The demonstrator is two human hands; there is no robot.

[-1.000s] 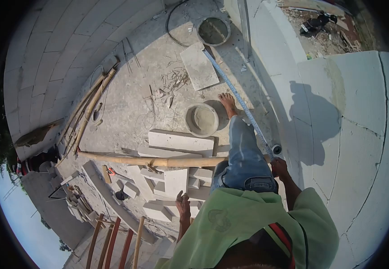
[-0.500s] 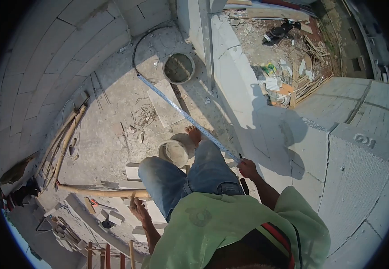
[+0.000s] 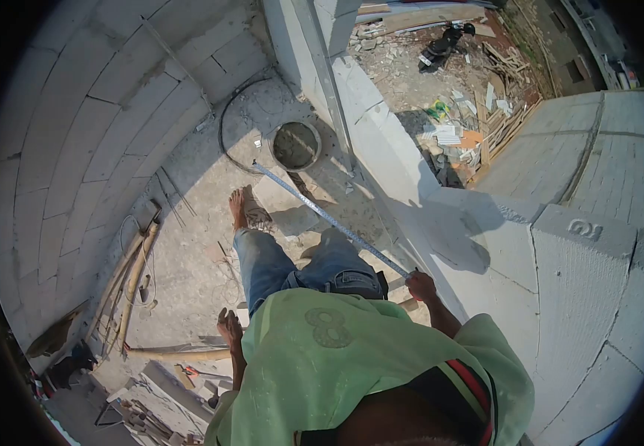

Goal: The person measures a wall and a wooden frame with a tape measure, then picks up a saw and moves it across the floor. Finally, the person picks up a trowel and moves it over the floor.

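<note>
Tape measure (image 3: 329,218) pinched in closed right grip (image 3: 421,286), blade slanting down toward floor near bucket (image 3: 296,145) | left grip (image 3: 228,327) loose, empty | risk: long unsupported blade buckling, tip sliding off mark

A round grey mortar-caked bucket (image 3: 296,146) is standing on the rough concrete floor (image 3: 196,245), near the foot of a pale block wall (image 3: 77,126) that is curving around the left side. A thin black cable (image 3: 223,119) is looping beside the bucket. Long tan bamboo poles (image 3: 132,282) are lying along the wall's base. A flat pale stone slab (image 3: 292,219) is lying on the floor. Beyond the low white wall (image 3: 381,141), scattered timber and rubble (image 3: 478,111) are littering the ground, and a dark motorbike (image 3: 444,41) is standing there.
</note>
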